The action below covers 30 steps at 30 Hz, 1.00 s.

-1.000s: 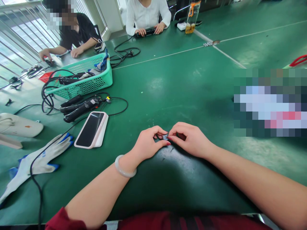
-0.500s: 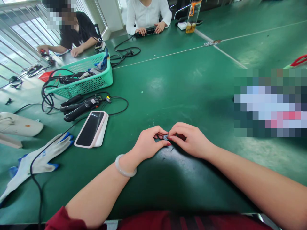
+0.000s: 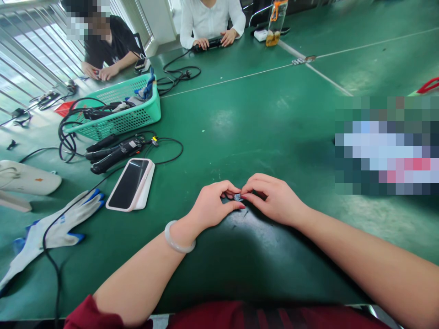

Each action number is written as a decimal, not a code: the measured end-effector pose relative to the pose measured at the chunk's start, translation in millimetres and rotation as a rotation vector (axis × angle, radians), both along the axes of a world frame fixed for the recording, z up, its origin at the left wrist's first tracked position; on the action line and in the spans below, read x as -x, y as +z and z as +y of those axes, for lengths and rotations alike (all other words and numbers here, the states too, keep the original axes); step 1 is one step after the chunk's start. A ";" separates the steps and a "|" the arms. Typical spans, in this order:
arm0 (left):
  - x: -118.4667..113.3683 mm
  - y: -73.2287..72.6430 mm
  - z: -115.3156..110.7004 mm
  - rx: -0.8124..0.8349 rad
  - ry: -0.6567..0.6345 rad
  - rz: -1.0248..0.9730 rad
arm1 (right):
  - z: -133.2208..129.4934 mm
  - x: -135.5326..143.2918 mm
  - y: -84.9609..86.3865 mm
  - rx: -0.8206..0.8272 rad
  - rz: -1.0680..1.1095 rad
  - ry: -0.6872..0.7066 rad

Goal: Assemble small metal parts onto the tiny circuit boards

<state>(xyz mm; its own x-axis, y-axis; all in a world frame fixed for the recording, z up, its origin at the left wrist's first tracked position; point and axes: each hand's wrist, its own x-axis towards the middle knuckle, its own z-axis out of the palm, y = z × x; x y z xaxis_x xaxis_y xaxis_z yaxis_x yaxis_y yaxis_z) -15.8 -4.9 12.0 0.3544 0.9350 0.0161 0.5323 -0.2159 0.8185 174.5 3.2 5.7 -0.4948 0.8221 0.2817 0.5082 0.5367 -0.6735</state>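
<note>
Green worktop (image 3: 219, 132) is lying beneath a tiny silvery piece (image 3: 238, 197), which is showing between both hands, inward from the near edge's middle. The right hand (image 3: 272, 196) is pinching its side with closed fingers; the left hand (image 3: 211, 205) is curving around it, its grip impossible to tell. Good handling is probably depending on steady wrists and light, even fingertip pressure.

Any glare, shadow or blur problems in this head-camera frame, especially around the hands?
Head view: pale glare on the green tabletop just below the left hand and right hand, with darker shadow nearer the wearer; head view: bright light beyond the railing; head view: the small piece between the hands lacks readable detail.
</note>
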 end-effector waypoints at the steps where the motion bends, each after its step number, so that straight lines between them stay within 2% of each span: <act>1: 0.1 -0.3 0.0 0.003 0.004 -0.009 | -0.1 0.2 0.2 0.005 0.010 -0.006; 11: -0.1 0.3 0.1 0.024 0.010 -0.040 | 0.1 3.5 1.2 0.141 0.129 -0.053; 17: 0.1 -0.7 -0.5 0.018 0.016 -0.025 | 2.8 4.1 0.0 0.269 0.106 -0.082; 22: 0.5 -0.9 0.2 0.009 0.028 -0.020 | 6.1 -0.5 1.2 0.271 0.087 -0.115; 24: 1.2 -1.4 0.8 0.005 0.042 -0.008 | 7.0 -4.8 2.6 0.249 0.025 -0.091; 27: 2.4 -2.5 1.9 0.009 0.071 0.013 | 4.8 -9.4 3.2 0.218 -0.140 0.060; 30: 2.8 -3.1 2.9 0.017 0.118 0.021 | -0.2 -8.9 0.9 0.127 -0.287 0.138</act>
<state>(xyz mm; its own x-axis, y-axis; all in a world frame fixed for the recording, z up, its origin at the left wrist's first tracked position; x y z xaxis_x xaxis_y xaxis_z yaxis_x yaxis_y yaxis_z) -18.7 -2.0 8.8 0.2422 0.9702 -0.0066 0.5699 -0.1367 0.8102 183.4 3.1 6.6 -0.6482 0.7613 0.0143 0.6152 0.5347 -0.5792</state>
